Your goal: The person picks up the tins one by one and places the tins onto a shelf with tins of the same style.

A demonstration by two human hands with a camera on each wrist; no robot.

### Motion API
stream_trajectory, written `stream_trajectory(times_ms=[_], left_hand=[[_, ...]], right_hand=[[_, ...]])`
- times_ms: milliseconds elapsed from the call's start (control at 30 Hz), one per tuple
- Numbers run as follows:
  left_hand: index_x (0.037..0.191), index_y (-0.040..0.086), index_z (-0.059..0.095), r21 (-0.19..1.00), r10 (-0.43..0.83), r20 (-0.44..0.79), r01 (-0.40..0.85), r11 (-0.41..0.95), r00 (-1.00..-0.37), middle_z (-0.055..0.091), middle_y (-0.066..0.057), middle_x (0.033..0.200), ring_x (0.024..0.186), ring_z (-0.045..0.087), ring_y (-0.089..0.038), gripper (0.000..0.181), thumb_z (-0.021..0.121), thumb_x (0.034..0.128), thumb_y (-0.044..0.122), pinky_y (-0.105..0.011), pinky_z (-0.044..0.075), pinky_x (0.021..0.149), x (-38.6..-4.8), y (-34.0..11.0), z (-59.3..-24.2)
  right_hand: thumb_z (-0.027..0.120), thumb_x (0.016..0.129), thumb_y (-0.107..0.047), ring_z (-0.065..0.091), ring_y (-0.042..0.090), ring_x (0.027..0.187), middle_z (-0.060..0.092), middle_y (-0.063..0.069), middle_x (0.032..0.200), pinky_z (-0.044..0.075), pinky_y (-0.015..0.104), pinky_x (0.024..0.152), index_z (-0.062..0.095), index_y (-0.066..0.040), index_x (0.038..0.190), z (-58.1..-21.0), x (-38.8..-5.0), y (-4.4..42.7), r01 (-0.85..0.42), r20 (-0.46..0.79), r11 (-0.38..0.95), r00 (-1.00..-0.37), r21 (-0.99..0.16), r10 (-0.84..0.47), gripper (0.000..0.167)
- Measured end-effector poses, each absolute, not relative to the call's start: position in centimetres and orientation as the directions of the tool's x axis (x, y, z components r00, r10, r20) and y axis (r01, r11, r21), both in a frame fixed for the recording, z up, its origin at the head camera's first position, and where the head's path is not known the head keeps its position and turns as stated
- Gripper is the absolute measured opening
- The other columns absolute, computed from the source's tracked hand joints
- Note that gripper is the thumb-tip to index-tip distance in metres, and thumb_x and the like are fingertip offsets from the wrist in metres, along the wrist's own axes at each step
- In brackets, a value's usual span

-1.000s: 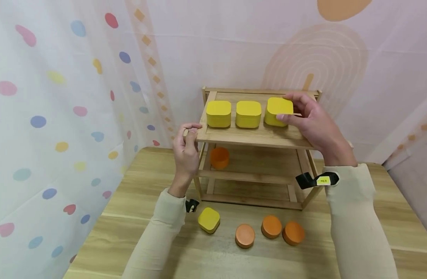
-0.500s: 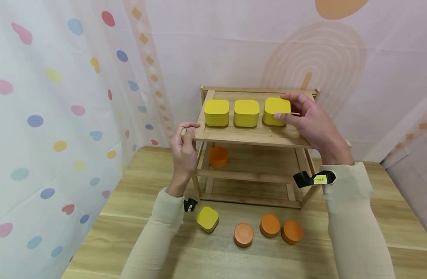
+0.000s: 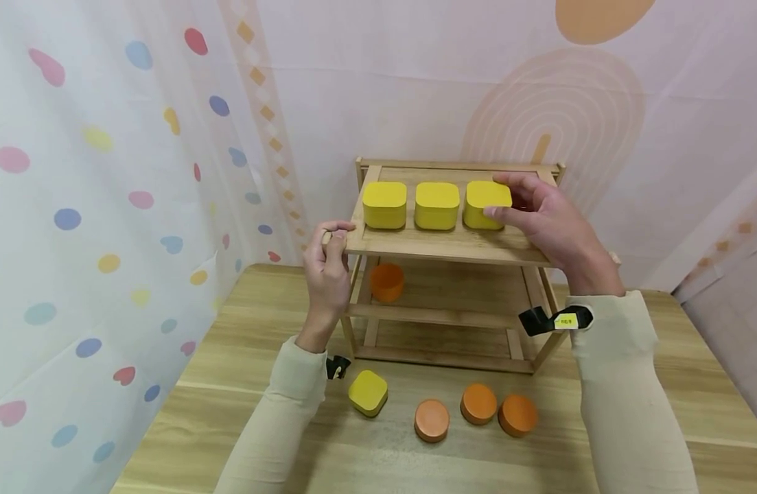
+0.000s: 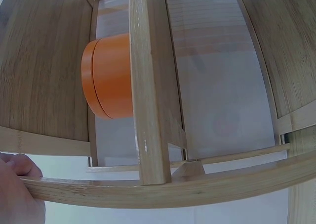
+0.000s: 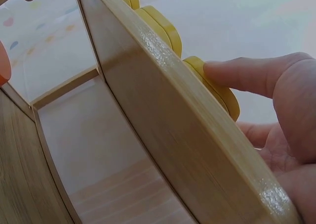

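I have the right hand (image 3: 554,223) pinching the rightmost yellow box (image 3: 484,200) atop the rack (image 3: 440,252), its far side hidden, and the left hand (image 3: 329,271) gripping the rack's left edge. A rail (image 4: 144,95) partly hides the middle-shelf orange container (image 4: 111,75); before the rack lie three orange rounds (image 3: 432,420) and another yellow box (image 3: 367,391).

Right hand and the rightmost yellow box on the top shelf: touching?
Touching: the right wrist view shows the right hand with its thumb tip against the yellow box, no gap visible.
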State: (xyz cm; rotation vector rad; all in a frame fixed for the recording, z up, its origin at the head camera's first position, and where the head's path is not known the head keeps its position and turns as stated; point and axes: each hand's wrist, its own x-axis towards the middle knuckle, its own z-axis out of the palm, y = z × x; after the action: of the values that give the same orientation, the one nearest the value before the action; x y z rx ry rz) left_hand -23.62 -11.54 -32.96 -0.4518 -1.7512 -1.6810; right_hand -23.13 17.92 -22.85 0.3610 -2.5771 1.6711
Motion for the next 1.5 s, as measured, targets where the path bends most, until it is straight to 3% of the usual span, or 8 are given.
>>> stream_trajectory(times_ms=[700,967,1267,1500], left_hand=[[0.106,-0.005,0.061,0.742,-0.193,0.669,0.661,0.111,-0.718,0.034,0.002,0.053,0.043,0.028,-0.011,0.033,0.039,0.1023,0.019,-0.023,0.023,0.04,-23.68,-11.67,-33.16],[0.107,-0.004,0.062,0.738,-0.19,0.673,0.662,0.127,-0.714,0.034,0.002,0.053,0.042,0.028,-0.012,0.034,0.039,0.1027,0.021,-0.023,0.023,0.04,-23.69,-11.67,-32.82],[0.106,-0.003,0.062,0.738,-0.194,0.673,0.662,0.13,-0.713,0.034,0.002,0.052,0.042,0.027,-0.011,0.032,0.039,0.103,0.02,-0.023,0.022,0.038,-23.88,-11.48,-32.78],[0.106,-0.003,0.062,0.736,-0.175,0.676,0.671,0.096,-0.716,0.033,0.002,0.05,0.041,0.025,-0.01,0.032,0.039,0.103,0.019,-0.024,0.021,0.038,-24.15,-10.79,-33.02]], right_hand=[[0.07,0.093,-0.021,0.048,0.017,0.115,0.048,0.004,0.134,0.044,0.018,0.085,0.044,-0.009,0.147,-22.91,-23.34,17.81,-0.224,0.164,0.403,-0.97,-0.888,-0.178,0.061],[0.071,0.091,-0.025,0.045,0.022,0.126,0.045,0.008,0.147,0.04,0.03,0.095,0.044,-0.016,0.147,-22.48,-23.13,17.84,-0.213,0.166,0.408,-0.975,-0.888,-0.148,0.062],[0.072,0.091,-0.031,0.045,0.023,0.127,0.046,0.006,0.145,0.04,0.035,0.095,0.047,-0.023,0.144,-22.57,-23.07,18.11,-0.23,0.209,0.41,-0.973,-0.883,-0.095,0.059],[0.07,0.091,-0.02,0.046,0.015,0.121,0.049,0.003,0.139,0.04,0.031,0.1,0.051,-0.013,0.138,-23.17,-22.63,18.43,-0.378,0.392,0.362,-0.919,-0.852,-0.037,0.052]])
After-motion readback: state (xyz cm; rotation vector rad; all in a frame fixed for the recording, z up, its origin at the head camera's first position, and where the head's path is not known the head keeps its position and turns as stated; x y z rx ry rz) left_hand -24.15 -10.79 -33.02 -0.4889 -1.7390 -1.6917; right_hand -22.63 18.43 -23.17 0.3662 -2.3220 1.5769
